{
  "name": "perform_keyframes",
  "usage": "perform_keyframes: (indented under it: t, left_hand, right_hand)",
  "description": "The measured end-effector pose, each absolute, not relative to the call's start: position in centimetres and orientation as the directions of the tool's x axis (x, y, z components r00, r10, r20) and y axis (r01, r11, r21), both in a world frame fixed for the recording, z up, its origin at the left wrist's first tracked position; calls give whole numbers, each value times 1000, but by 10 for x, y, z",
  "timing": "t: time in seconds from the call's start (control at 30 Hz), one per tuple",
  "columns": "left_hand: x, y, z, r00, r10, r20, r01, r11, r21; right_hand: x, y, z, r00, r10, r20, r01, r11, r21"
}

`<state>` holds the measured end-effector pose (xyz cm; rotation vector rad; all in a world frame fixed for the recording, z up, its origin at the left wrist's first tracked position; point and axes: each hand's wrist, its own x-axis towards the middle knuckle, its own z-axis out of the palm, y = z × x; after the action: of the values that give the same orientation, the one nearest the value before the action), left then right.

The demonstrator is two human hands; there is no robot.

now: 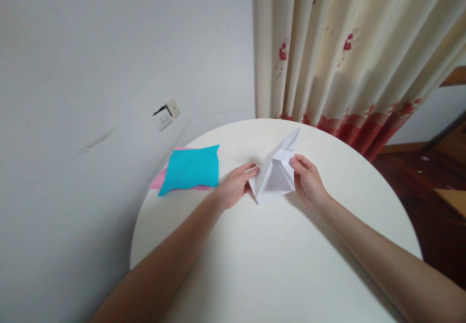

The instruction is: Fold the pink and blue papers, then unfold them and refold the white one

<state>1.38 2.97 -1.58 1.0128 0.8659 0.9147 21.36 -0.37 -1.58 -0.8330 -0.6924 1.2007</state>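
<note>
A sheet of white folded paper (278, 175) is held up off the round table between my two hands. It has creases, a pointed tip rising toward the upper right, and a partly opened pocket facing me. My left hand (237, 183) pinches its left corner, thumb on top and fingers partly behind. On the other side, my right hand (307, 177) grips the right edge between thumb and fingers. Some of the right fingers are hidden behind the paper.
The white round table (240, 274) stands against a wall. On its left lies blue paper (192, 168) over pink paper (158, 180). A wall socket (162, 119) is beyond the table's left edge, and a floral curtain (327, 46) hangs behind it.
</note>
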Motion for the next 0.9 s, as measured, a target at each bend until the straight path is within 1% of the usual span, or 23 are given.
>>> perform_keyframes:
  t: [0.07, 0.13, 0.3, 0.4, 0.47, 0.57, 0.63, 0.77, 0.83, 0.9]
  left_hand:
    - [17, 23, -10, 400, 901, -168, -192, 262, 946]
    - [23, 18, -8, 410, 904, -119, -163, 201, 966]
    - [37, 9, -11, 343, 938, 57, -144, -7, 989]
    - [40, 7, -13, 370, 921, 121, -194, -51, 980]
    - [40, 7, -13, 385, 917, 106, -222, -20, 975]
    - [40, 7, -13, 365, 929, 65, -291, 48, 955]
    - [41, 6, -12, 376, 922, 93, -315, 33, 948]
    - [42, 4, -10, 406, 893, 193, -212, -113, 971]
    - [41, 5, -11, 406, 897, 175, -163, -117, 980]
    - [40, 6, -13, 408, 905, 124, -145, -70, 987]
  right_hand:
    - [213, -4, -16, 253, 967, 39, -499, 165, -851]
    - [211, -5, -19, 282, 957, 67, -452, 194, -871]
    - [199, -7, -33, 363, 915, 178, -172, 253, -952]
    - [196, -8, -36, 378, 896, 232, -62, 274, -960]
    - [197, -7, -35, 368, 896, 248, -69, 292, -954]
    - [199, -8, -30, 325, 918, 228, -158, 290, -944]
    - [198, -9, -28, 298, 933, 203, -211, 272, -939]
    - [195, -12, -28, 288, 942, 174, -226, 244, -943]
    - [195, -12, -30, 284, 942, 177, -196, 238, -951]
    - [195, -12, -31, 260, 945, 200, -158, 246, -956]
